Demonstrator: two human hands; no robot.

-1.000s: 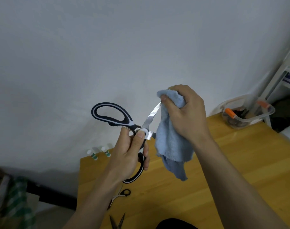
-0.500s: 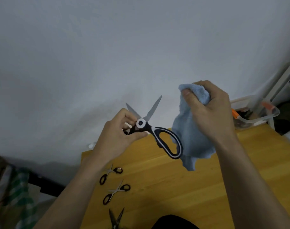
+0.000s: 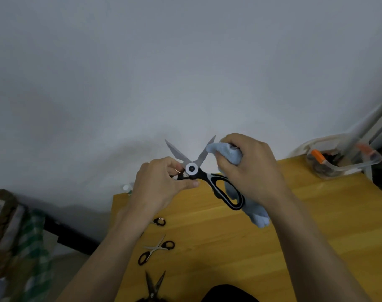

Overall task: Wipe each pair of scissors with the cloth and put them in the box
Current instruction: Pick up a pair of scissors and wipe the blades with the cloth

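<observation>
My left hand [image 3: 161,184] covers one handle of the big scissors [image 3: 204,171]. My right hand [image 3: 248,168] hides most of the cloth [image 3: 229,152]. The bottom edge cuts off the nearest scissors [image 3: 154,285]; the box [image 3: 342,159] contents blur.

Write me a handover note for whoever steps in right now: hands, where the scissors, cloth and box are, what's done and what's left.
Left hand grips the large black-and-white scissors near the pivot, blades spread open and pointing up.
Right hand holds the blue cloth, bunched against the right-hand blade; the rest hangs down behind the handle loop.
Clear box sits at the table's far right corner with items already inside; which ones is not clear.
Three smaller pairs of scissors lie on the table near its left edge.
Done: wiping of the large pair under way.
Left: finish this pair, box it, then wipe and box the three others.
</observation>
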